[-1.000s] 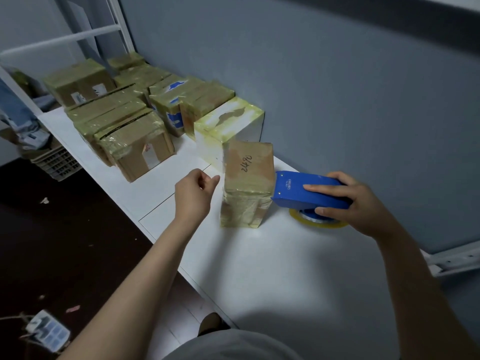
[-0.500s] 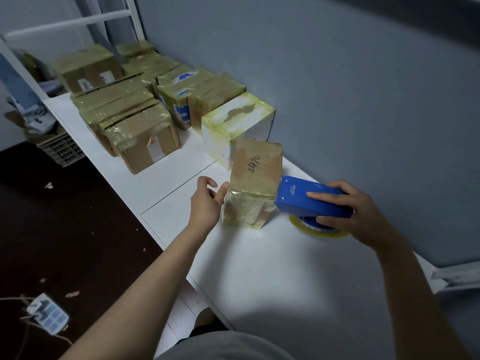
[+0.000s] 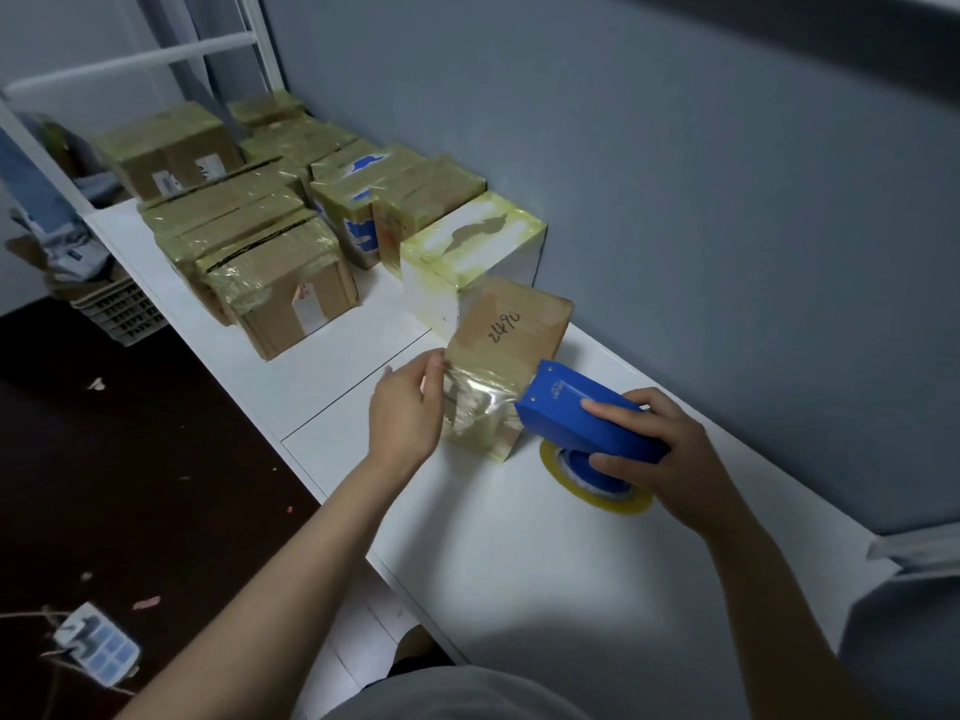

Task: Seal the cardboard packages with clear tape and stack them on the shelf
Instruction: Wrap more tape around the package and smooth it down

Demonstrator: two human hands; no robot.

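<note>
White shelf top (image 3: 519,553), small cardboard package (image 3: 511,330) stands mid-frame; left hand (image 3: 408,413) pinches its 9 o'clock edge, right hand (image 3: 662,454) grips the blue tape dispenser (image 3: 582,420) pressed on at 4 o'clock.

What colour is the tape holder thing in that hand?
The tape dispenser is bright blue, seen best in the head view.

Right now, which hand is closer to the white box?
Left. The left hand holds the left edge of the brown package, just in front of the white box. The right hand grips the blue tape dispenser, farther off beyond that package.
</note>
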